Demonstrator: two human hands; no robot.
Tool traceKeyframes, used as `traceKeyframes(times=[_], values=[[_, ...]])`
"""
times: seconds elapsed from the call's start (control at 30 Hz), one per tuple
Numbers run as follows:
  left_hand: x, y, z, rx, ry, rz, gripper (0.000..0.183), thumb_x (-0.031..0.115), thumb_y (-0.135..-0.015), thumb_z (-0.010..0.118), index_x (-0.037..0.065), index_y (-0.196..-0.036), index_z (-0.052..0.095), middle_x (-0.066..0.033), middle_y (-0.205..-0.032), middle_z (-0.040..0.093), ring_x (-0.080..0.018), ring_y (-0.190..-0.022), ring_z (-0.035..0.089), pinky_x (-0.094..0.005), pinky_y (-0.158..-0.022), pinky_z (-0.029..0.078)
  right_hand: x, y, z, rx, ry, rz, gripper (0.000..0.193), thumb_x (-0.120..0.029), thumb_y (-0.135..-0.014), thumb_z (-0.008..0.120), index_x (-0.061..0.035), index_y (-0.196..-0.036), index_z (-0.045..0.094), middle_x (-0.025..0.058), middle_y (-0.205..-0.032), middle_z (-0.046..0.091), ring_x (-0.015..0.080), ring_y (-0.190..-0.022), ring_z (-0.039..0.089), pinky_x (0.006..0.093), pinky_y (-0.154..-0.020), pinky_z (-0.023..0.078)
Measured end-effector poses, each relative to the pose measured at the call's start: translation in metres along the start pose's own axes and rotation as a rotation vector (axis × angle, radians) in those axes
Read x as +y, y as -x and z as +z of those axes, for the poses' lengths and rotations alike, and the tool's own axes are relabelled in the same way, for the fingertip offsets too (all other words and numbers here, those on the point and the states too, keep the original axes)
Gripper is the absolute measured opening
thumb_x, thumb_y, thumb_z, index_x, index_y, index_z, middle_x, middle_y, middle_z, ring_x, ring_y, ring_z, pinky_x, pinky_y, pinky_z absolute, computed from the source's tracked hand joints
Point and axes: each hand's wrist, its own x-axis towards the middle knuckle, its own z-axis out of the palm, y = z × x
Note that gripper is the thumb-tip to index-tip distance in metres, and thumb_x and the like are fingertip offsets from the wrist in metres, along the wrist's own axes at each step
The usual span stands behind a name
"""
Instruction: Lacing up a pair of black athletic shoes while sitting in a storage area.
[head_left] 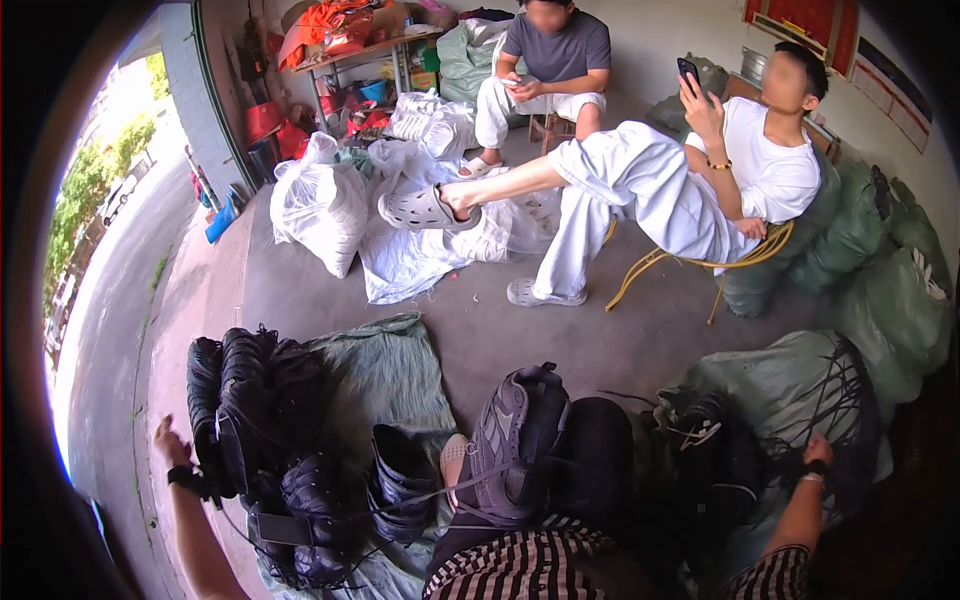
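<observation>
A dark grey sneaker (505,445) rests upright on my lap, its toe end toward me. A long dark lace (425,495) trails from it leftward, sagging over the shoes toward my left wrist. My left hand (173,446) is far out at the left, fingers curled with one raised, beside a stack of black shoes (250,390). Out at the right, my right hand (817,452) is closed, in front of a bundle of black laces (835,415). What either hand pinches is too small to make out. Both wrists carry black straps.
Nested dark shoes (400,485) stand on a green woven sack (385,370). More black shoes (705,440) lie at my right, by stuffed green sacks (890,300). Ahead, one person (770,150) reclines on a yellow chair; another person (555,60) sits behind. White bags (320,205) lie beyond.
</observation>
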Motion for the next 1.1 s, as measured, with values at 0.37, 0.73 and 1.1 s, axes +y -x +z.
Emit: traceKeyframes(times=[0.37, 0.73, 1.1], values=[[0.027, 0.428, 0.176, -1.66, -0.257, -0.143, 0.02, 0.02, -0.093, 0.053, 0.002, -0.089, 0.062, -0.0021, -0.071, 0.064, -0.0068, -0.054, 0.051, -0.0207, -0.051, 0.041, 0.013, 0.484, 0.293, -1.358, 0.264, -1.071, 0.014, -0.013, -0.091, 0.053, 0.0002, -0.09, 0.058, 0.0063, -0.07, 0.062, 0.0102, -0.05, 0.055, 0.026, -0.05, 0.045], [0.036, 0.497, 0.191, -1.464, -0.74, 0.917, 0.023, 0.029, -0.088, 0.055, 0.01, -0.092, 0.066, -0.0164, -0.079, 0.066, -0.036, -0.076, 0.064, -0.0442, -0.067, 0.051, 0.049, 0.534, 0.262, -1.502, 0.396, -0.615, 0.014, 0.0, -0.086, 0.052, 0.0017, -0.098, 0.059, 0.0124, -0.071, 0.064, 0.0197, -0.064, 0.065, 0.0312, -0.061, 0.053], [0.038, 0.499, 0.224, -1.868, -0.931, 0.89, 0.024, 0.023, -0.078, 0.058, 0.002, -0.082, 0.069, -0.0197, -0.08, 0.066, -0.0382, -0.08, 0.063, -0.0434, -0.074, 0.051, 0.064, 0.556, 0.235, -1.43, 0.526, -0.699, 0.007, -0.012, -0.082, 0.056, -0.0066, -0.081, 0.061, 0.0132, -0.066, 0.062, 0.0316, -0.064, 0.063, 0.0379, -0.057, 0.049]])
